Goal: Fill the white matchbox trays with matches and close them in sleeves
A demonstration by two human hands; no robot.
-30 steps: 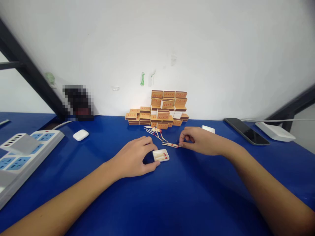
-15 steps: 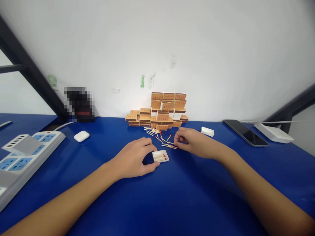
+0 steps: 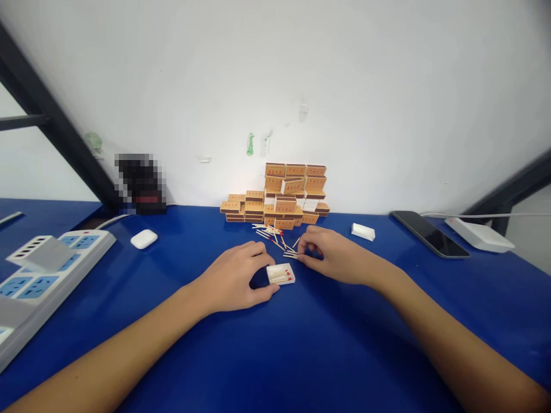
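My left hand (image 3: 235, 279) rests on the blue table (image 3: 301, 344), its thumb and fingers curled round a small white matchbox tray (image 3: 280, 273) that holds a few red-tipped matches. My right hand (image 3: 333, 256) lies just right of the tray, fingertips pinched together over loose matches (image 3: 275, 235) scattered on the table. Whether the pinch holds a match is hard to make out. Behind the matches, a pile of orange matchboxes (image 3: 286, 195) stands against the white wall.
A white earbud case (image 3: 143, 238) and a large power strip (image 3: 38, 269) lie at the left. A small white box (image 3: 363, 232), a dark phone (image 3: 428, 234) and a white device (image 3: 480, 235) lie at the right. A black frame bar (image 3: 47, 115) slants down at the far left.
My right hand has slid left across the loose matches, toward the tray. My left hand has stayed on the tray.
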